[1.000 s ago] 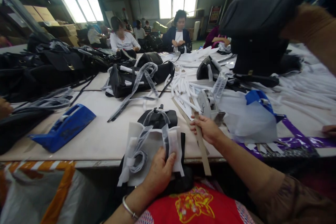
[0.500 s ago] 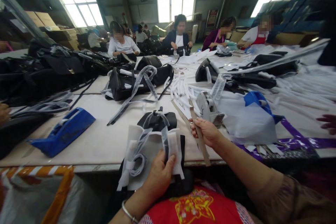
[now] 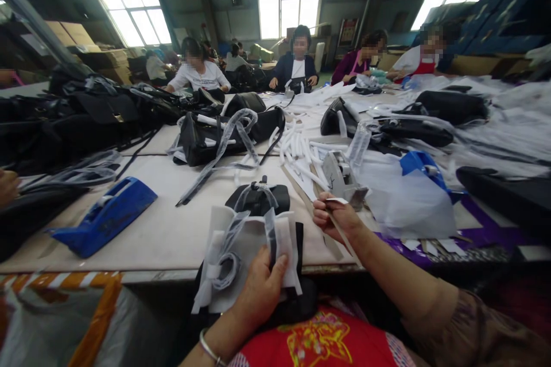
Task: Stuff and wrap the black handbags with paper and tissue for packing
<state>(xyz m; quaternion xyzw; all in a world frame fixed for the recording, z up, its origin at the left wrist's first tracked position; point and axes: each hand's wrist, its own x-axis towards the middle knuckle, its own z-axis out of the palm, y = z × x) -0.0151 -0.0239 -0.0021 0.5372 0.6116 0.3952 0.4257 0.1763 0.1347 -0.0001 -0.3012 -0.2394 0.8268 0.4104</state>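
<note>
A black bag [image 3: 299,229] is at the table's front edge before me, with white foam sheet [image 3: 284,235] wrapped over its front. A plastic-covered strap [image 3: 269,223] runs down over the foam, and a coiled clear-wrapped strap [image 3: 228,272] hangs at its left. My left hand [image 3: 262,284] is closed on the bag over the foam and strap, thumb to the right. To the right of the bag, my right hand [image 3: 338,221] pinches a thin cardboard strip [image 3: 346,238], its pale face tilted up. Beside that hand stands a grey tape dispenser [image 3: 338,175].
Blue tape dispensers stand at left [image 3: 107,212] and right [image 3: 424,166]. Black bags [image 3: 193,140] and white foam tubes [image 3: 297,146] cover the table's middle. Another black bag [image 3: 508,195] lies at right. Several co-workers sit across; a person's hand [image 3: 7,186] shows at far left.
My right hand has turned the cardboard strip, so its lower end points further right. At right, a long wrapped strap has dropped, a co-worker's hand has gone and a black bag lies there.
</note>
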